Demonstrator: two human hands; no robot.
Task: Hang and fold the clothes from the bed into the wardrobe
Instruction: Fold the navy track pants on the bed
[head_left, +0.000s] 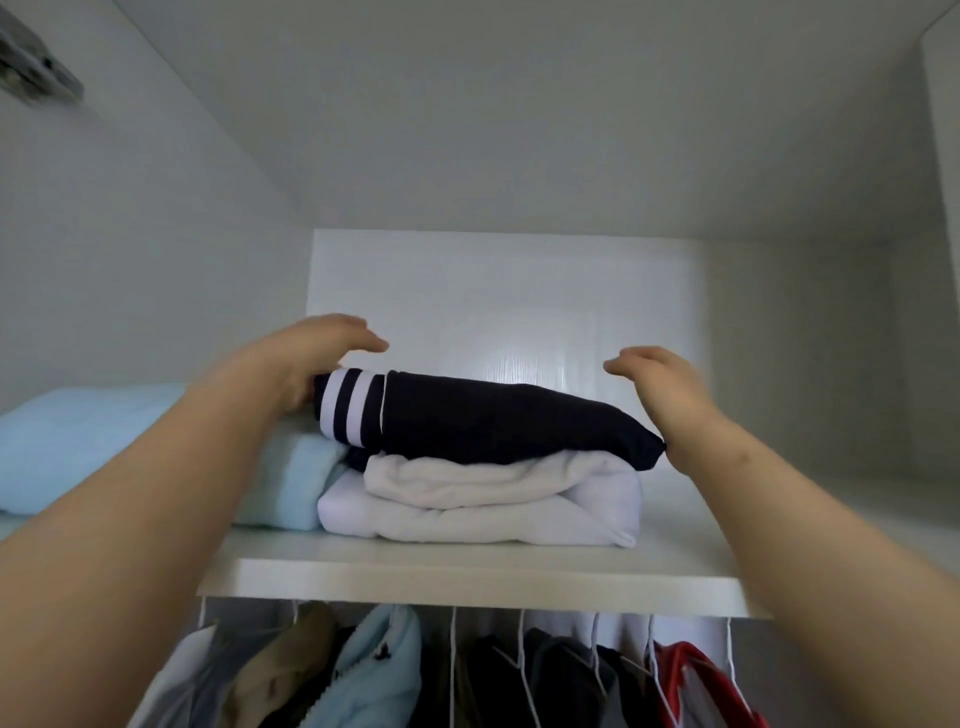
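Your folded navy-blue fabric garment with two white stripes at one end (493, 421) lies on top of a folded white fabric garment (493, 499). The pile sits near the front edge of the white wardrobe shelf (467, 577), about midway along it. Your left hand (311, 358) is released, with fingers stretched over the striped end and the palm touching it. Your right hand (660, 384) is released too, fingers loosely extended, its heel touching the navy garment's right end. Folded light-blue fabric pieces (78, 452) lie toward the shelf's left edge, touching the white pile. Below the front edge hang clothes (384, 670) and a red hanger (701, 675).
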